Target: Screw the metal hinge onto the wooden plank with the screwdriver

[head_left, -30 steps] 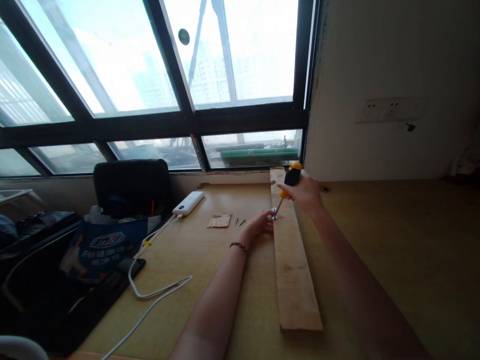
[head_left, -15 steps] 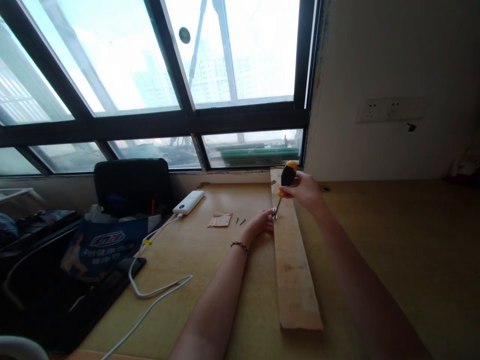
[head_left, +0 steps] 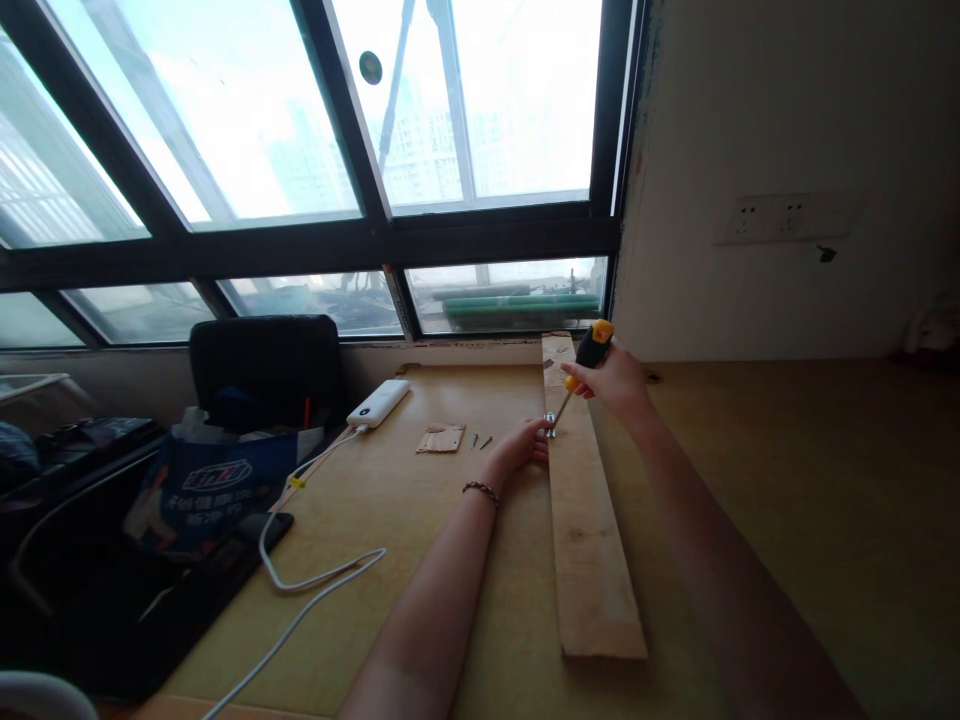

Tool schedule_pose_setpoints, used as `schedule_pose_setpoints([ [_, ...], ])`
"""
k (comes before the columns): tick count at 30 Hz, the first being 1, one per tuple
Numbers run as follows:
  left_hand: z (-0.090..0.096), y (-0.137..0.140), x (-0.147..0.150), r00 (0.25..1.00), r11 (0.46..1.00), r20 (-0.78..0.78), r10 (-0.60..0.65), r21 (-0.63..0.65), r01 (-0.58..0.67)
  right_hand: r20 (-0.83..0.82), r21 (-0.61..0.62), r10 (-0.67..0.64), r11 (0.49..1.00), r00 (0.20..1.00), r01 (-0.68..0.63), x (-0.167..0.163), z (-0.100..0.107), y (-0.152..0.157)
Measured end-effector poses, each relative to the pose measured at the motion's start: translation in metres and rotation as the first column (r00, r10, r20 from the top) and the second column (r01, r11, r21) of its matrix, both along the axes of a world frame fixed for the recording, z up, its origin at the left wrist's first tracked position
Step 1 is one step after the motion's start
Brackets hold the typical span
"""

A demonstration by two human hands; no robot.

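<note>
A long wooden board (head_left: 592, 540) lies lengthwise on the table, its far end near the window. A small shiny metal piece, apparently a hinge (head_left: 550, 426), sits at the board's left edge. The fingers of my left hand (head_left: 521, 445) are closed on this hinge and the board's edge. My right hand (head_left: 616, 382) is wrapped round a screwdriver (head_left: 595, 343) with a black and yellow handle. The shaft slants down to the left, its tip at the hinge. Too small to make out is any screw under the tip.
Left of the board lie a thin wooden piece (head_left: 441, 438) and two loose screws (head_left: 481, 441). A white power bank (head_left: 379, 404) with a white cable (head_left: 322, 580) rests by the table's left edge. Beyond that edge stands a black chair (head_left: 264, 360) with a blue bag (head_left: 214, 490).
The screwdriver's handle has tipped to the right along with my right hand, while its tip stays at the hinge. My left hand keeps its place.
</note>
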State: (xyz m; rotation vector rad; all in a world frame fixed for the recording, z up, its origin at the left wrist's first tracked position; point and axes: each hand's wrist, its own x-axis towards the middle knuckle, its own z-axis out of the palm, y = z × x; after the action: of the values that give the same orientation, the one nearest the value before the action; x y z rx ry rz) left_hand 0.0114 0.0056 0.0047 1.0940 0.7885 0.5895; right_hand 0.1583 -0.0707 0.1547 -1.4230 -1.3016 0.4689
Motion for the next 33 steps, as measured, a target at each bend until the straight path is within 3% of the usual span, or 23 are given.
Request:
schedule_pose_setpoints([
  [4, 0.001, -0.001, 0.000, 1.000, 1.000, 0.004, 0.006, -0.008, -0.006, -0.181, -0.025, 0.154, 0.987, 0.971, -0.161, 0.003, 0.004, -0.002],
  [7, 0.001, -0.001, 0.000, 1.000, 1.000, 0.014, -0.009, -0.013, 0.009, -0.220, -0.007, 0.204, 0.978, 0.954, -0.211, 0.005, 0.002, -0.001],
  [11, 0.000, 0.000, 0.000, 0.999, 1.000, 0.028, -0.018, -0.010, 0.018, -0.024, 0.054, 0.059, 0.997, 0.998, -0.057, 0.007, -0.001, 0.002],
  [15, -0.001, 0.000, 0.000, 0.999, 1.000, 0.042, -0.009, 0.002, 0.009, 0.129, 0.083, -0.112, 0.991, 0.985, 0.102, 0.004, -0.001, 0.000],
  [24, 0.002, -0.003, 0.002, 1.000, 1.000, 0.027, 0.010, 0.003, -0.010, 0.029, 0.123, -0.200, 0.973, 0.979, 0.195, 0.013, 0.001, 0.001],
  [27, 0.003, -0.004, 0.003, 0.999, 0.999, 0.001, 0.038, -0.006, -0.038, 0.095, 0.180, -0.323, 0.936, 0.942, 0.303, 0.031, 0.001, 0.003],
  [29, 0.003, -0.004, 0.003, 0.999, 0.999, -0.003, 0.047, -0.005, -0.047, 0.200, 0.197, -0.452, 0.888, 0.869, 0.416, 0.048, -0.005, 0.008],
  [31, 0.003, -0.005, 0.003, 0.999, 0.999, 0.003, 0.049, -0.005, -0.049, 0.324, 0.112, -0.488, 0.870, 0.810, 0.480, 0.065, -0.016, 0.017],
  [33, 0.003, -0.005, 0.003, 0.999, 0.999, 0.009, 0.044, -0.004, -0.044, 0.443, -0.048, -0.432, 0.864, 0.786, 0.502, 0.080, -0.034, 0.028],
])
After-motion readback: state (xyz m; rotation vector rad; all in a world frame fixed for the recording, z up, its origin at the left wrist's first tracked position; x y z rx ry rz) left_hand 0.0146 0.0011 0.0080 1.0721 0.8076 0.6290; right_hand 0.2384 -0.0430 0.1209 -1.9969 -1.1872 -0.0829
